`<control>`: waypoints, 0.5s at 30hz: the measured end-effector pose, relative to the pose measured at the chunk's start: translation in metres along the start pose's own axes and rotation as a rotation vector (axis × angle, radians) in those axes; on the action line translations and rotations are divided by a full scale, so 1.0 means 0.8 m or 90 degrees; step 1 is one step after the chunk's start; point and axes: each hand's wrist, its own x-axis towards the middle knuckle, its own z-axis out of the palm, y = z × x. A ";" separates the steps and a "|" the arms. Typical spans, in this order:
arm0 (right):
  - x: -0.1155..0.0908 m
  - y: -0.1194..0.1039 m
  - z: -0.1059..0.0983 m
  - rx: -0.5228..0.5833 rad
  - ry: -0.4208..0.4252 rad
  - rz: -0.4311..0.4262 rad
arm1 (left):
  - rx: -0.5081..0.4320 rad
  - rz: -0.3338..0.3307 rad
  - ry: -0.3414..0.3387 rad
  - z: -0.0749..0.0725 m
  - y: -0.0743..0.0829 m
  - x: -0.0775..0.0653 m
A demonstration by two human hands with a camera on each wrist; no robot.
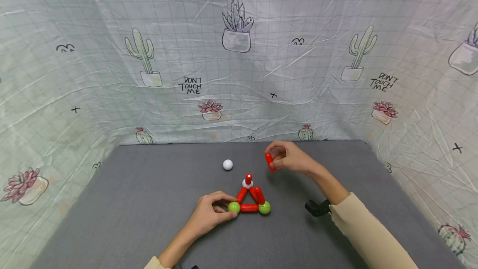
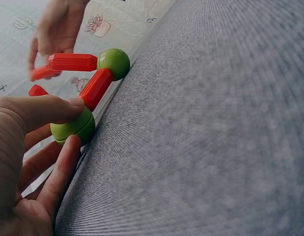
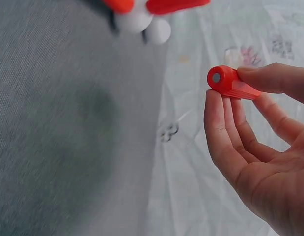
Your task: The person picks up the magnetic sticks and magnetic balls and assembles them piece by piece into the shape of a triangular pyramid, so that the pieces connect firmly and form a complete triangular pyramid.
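The left hand point(image 1: 210, 210), pinching a green ball point(image 1: 233, 207) on the tabletop point(image 1: 149, 202), should steady the triangle point(image 1: 249, 208) while the right hand point(image 1: 289, 157), gripping a raised red rod point(image 1: 269, 160) beyond it, leaves one end clear

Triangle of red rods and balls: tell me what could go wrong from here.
The right hand holds a red rod with its fingertips, so it might slip. The upright rod on the right-hand green ball has a free upper end and could be knocked. The loose white ball beyond the triangle is unheld and may roll if bumped.
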 end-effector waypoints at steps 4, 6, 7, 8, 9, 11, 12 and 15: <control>-0.004 -0.017 0.009 0.008 -0.008 -0.034 | -0.002 -0.005 -0.002 0.000 0.002 0.000; -0.006 -0.024 0.015 0.014 -0.013 -0.050 | -0.003 -0.006 -0.002 0.000 0.003 0.000; -0.007 -0.027 0.018 0.014 -0.016 -0.059 | -0.004 -0.006 -0.003 0.000 0.003 0.000; -0.008 -0.031 0.021 0.014 -0.018 -0.067 | -0.005 -0.007 -0.003 0.000 0.003 0.001; -0.009 -0.034 0.025 0.010 -0.019 -0.075 | -0.006 -0.008 -0.004 0.000 0.003 0.001; -0.010 -0.040 0.031 0.008 -0.024 -0.087 | -0.007 -0.009 -0.005 -0.001 0.003 0.001; -0.011 -0.042 0.035 0.006 -0.027 -0.094 | -0.007 -0.009 -0.004 -0.001 0.003 0.001; -0.012 -0.048 0.046 0.008 -0.038 -0.109 | -0.006 -0.003 -0.003 0.000 0.003 0.002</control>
